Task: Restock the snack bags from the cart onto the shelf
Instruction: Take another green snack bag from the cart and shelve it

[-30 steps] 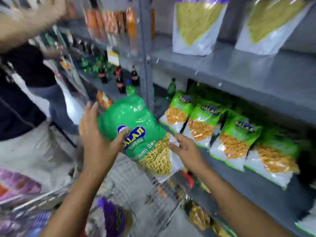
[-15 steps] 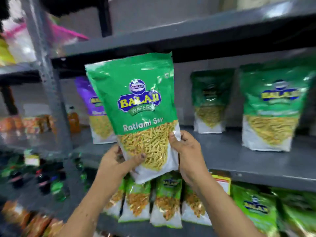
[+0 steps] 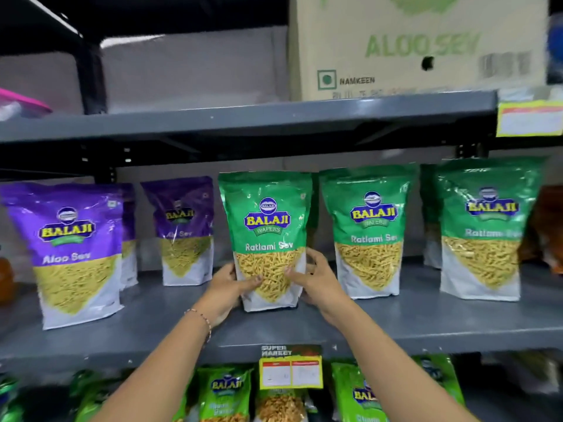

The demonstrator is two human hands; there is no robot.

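Observation:
A green Ratlami Sev snack bag (image 3: 265,220) stands upright on the grey shelf (image 3: 396,324), near the middle. My left hand (image 3: 227,289) grips its lower left side and my right hand (image 3: 316,280) grips its lower right side. Two more green Ratlami Sev bags (image 3: 367,229) (image 3: 483,229) stand to its right. Purple Aloo Sev bags (image 3: 73,248) (image 3: 182,226) stand to its left. The cart is out of view.
A cardboard Aloo Sev box (image 3: 417,44) sits on the upper shelf (image 3: 243,117). A yellow price tag (image 3: 291,371) hangs on the shelf's front edge. Smaller green snack bags (image 3: 227,394) fill the shelf below. A gap lies between the held bag and each neighbour.
The green bag has gone from being held up in the air in front of the shelf to standing on the shelf surface. Both hands went with it and still hold its lower part.

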